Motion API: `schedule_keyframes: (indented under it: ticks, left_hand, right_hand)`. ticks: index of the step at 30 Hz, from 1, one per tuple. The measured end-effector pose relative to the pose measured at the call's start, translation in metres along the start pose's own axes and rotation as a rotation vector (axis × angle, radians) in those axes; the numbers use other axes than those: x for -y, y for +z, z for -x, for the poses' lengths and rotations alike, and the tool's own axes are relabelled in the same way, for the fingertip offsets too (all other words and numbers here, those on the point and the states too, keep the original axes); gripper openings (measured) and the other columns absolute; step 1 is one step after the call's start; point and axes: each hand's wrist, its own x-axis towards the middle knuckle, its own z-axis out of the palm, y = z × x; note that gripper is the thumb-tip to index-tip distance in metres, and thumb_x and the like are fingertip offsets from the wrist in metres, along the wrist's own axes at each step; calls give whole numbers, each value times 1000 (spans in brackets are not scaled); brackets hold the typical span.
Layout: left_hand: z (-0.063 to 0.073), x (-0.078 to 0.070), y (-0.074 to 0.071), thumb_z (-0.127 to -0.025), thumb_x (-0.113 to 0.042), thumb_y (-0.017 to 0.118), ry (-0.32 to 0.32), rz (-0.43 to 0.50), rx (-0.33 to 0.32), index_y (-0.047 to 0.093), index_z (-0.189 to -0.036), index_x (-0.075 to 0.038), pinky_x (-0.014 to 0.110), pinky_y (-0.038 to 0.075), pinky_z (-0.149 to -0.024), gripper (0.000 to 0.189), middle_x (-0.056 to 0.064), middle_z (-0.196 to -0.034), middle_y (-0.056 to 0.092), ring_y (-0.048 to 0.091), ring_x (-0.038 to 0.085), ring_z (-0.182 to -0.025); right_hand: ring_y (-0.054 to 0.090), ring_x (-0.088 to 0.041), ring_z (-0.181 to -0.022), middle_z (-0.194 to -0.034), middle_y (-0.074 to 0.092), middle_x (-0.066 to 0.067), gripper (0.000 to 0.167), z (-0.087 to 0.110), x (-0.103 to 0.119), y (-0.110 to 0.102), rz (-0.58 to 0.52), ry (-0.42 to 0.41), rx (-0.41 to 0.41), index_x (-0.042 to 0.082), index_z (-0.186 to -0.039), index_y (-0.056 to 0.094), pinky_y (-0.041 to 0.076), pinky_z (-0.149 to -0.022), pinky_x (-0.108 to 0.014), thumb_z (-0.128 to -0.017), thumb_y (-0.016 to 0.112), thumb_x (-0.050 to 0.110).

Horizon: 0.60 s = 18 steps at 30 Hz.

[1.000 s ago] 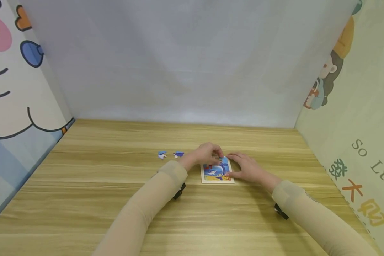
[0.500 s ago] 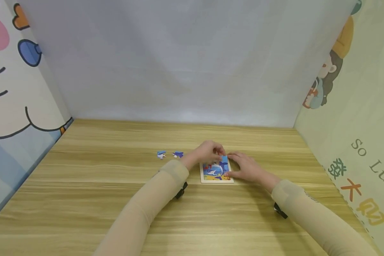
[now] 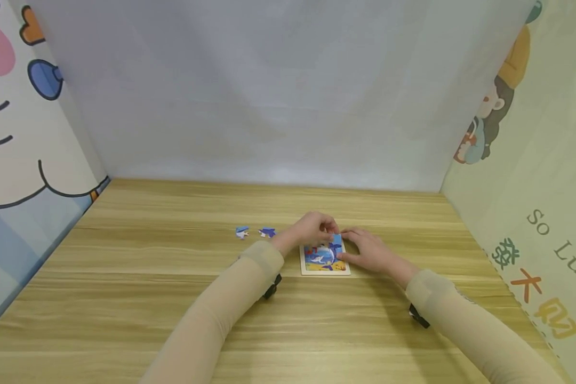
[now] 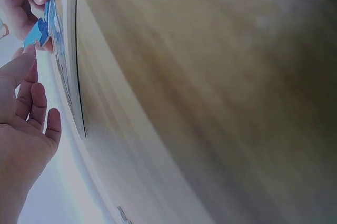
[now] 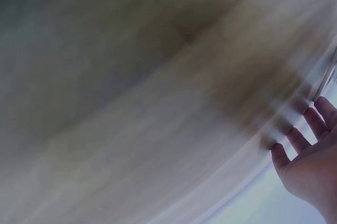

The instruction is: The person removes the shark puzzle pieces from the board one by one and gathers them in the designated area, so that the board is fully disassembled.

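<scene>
A small square jigsaw puzzle (image 3: 325, 272) with a pale frame and a sea-animal picture lies flat on the table. My left hand (image 3: 312, 229) is over its upper part, and thumb and finger pinch a light-blue puzzle piece (image 4: 36, 33). In the left wrist view that piece stands tilted up at the board's surface. My right hand (image 3: 370, 252) rests at the board's right side, fingers extended by the upper right corner and thumb touching the right edge. The left hand hides part of the puzzle's top.
Two loose puzzle pieces, a blue-and-white one (image 3: 241, 232) and a dark-blue one (image 3: 267, 232), lie on the wooden table (image 3: 173, 229) left of the board. A pale curtain (image 3: 278, 106) stands behind, with printed walls on both sides.
The light-blue piece has come up at the board's upper right corner under my left fingers, which moved slightly right. My right thumb has shifted a little upward along the edge.
</scene>
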Motion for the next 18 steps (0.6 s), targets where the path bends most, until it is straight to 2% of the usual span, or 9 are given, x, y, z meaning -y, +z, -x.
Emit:
schedule_keyframes:
  ticks: [10, 18]
  left_hand:
    - [3, -1, -5, -91, -16, 63, 11, 52, 9, 68, -97, -16, 21, 43, -72, 7, -4, -87, 62, 53, 10, -79]
    - [5, 0, -22, -90, -15, 64, 75, 59, 6, 69, -98, -12, 21, 46, -75, 10, -2, -89, 65, 56, 11, -84]
  right_hand:
    - [41, -38, -129, -139, 47, -15, 63, 0, 3, 1, 4, -1, -11, 5, -132, 51, 33, -100, -60, -86, 64, 46]
    - [41, -39, -128, -139, 47, -16, 63, 2, 4, -1, 9, 0, -15, 5, -132, 51, 33, -99, -61, -85, 65, 45]
